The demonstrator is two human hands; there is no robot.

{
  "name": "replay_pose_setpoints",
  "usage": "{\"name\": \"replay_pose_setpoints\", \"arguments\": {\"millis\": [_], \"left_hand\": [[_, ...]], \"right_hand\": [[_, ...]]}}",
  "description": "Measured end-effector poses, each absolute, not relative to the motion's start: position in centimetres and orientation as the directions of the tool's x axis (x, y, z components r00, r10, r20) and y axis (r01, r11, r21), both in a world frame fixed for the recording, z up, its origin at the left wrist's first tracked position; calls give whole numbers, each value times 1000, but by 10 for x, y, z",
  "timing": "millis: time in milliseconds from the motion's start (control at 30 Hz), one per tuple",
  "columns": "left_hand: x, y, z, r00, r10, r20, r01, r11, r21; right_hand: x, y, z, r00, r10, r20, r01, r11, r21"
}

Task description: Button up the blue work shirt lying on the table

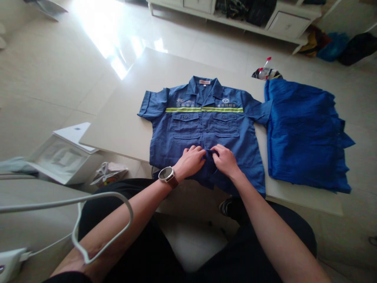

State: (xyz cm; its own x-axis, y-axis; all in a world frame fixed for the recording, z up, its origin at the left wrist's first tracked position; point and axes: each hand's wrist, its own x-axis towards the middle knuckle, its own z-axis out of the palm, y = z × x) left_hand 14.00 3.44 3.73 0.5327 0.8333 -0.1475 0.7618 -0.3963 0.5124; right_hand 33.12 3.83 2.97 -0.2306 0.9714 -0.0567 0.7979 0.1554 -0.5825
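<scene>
A blue short-sleeved work shirt (pixel 182 145) lies front up on the pale table (pixel 126 118), its collar pointing away from me. A yellow-and-silver stripe crosses its chest above two flap pockets. At the lower part of the front opening, my left hand (pixel 191 159) pinches one edge of the shirt, a watch on that wrist. Close beside it, my right hand (pixel 223 159) grips the shirt's other front edge. The fingertips of both hands nearly meet; the bit of cloth or button between them is too small to make out. The shirt's hem hangs past the table's near edge.
A stack of folded bright blue cloth (pixel 303 133) lies on the table's right side, touching the shirt's sleeve. Behind it stands a clear bottle (pixel 265 70) with a red cap. A white cable (pixel 103 196) loops over my left forearm. A white box (pixel 64 153) sits left.
</scene>
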Motion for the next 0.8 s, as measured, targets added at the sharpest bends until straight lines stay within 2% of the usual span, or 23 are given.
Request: {"name": "replay_pose_setpoints", "arguments": {"millis": [100,167,267,400,467,667,800], "left_hand": [[145,35,39,383,913,-142,807,-256,532],[148,35,38,319,938,-139,822,-201,533],[149,36,36,301,946,-122,825,-194,530],[148,38,35,323,943,-80,805,-229,546],[148,38,35,338,939,-64,793,-247,557],[148,41,41,314,946,-77,790,-215,574],[149,41,44,289,954,-77,809,-201,553]], "right_hand": [[331,43,29,-205,976,-70,615,73,-785],[330,44,28,-190,972,-135,513,-19,-858],[328,45,25,-173,964,-203,402,-119,-908],[327,46,25,-194,952,-238,311,-170,-935],[327,46,28,-197,952,-235,313,-166,-935],[332,44,37,-202,964,-175,472,-61,-880],[333,45,41,-234,960,-152,469,-25,-883]]}}
